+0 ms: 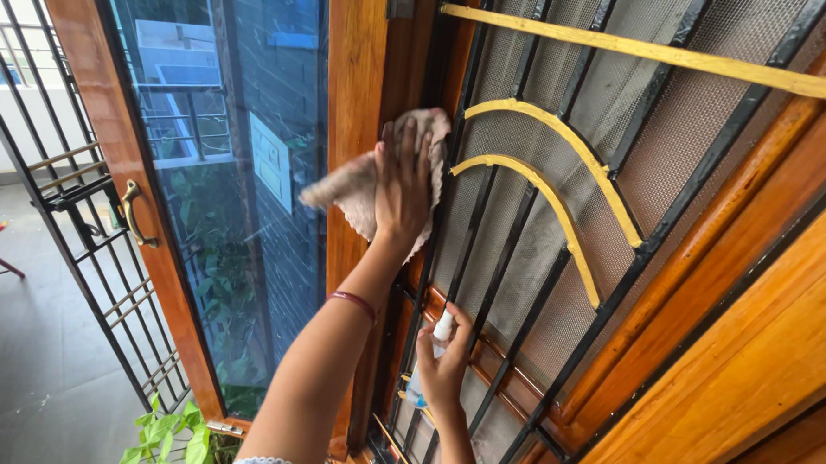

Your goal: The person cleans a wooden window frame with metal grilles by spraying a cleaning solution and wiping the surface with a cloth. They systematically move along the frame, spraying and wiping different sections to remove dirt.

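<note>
Head view looks at a big wooden door from very close. Far left stands one black metal gate [35, 178] with thin bars. Next comes one glass door panel [220, 186] in a shiny orange-brown wood frame, and it has one curved brass handle [133, 212]. At the bottom sits one green leafy plant [176, 440].

One cloth [364, 188] is the thing being held. It is soft, pale pink-beige and a bit fuzzy, all bunched up, and one loose corner sticks out to the left. It lies against the wooden post and the edge of the grille [560, 266], up near the middle of the picture. One left hand [404, 181] presses flat on it with the fingers spread wide. A thin red band [354, 302] goes round that wrist.

Lower down, one right hand [442, 363] is curled round one small spray bottle [436, 340] with a white top. The hand hides most of it. It is just beside the black bars.

To the right, the grille has black bars over grey mesh. Three yellow strips cross it: one straight strip [662, 55] on top and two curved strips [565, 155] below.
</note>
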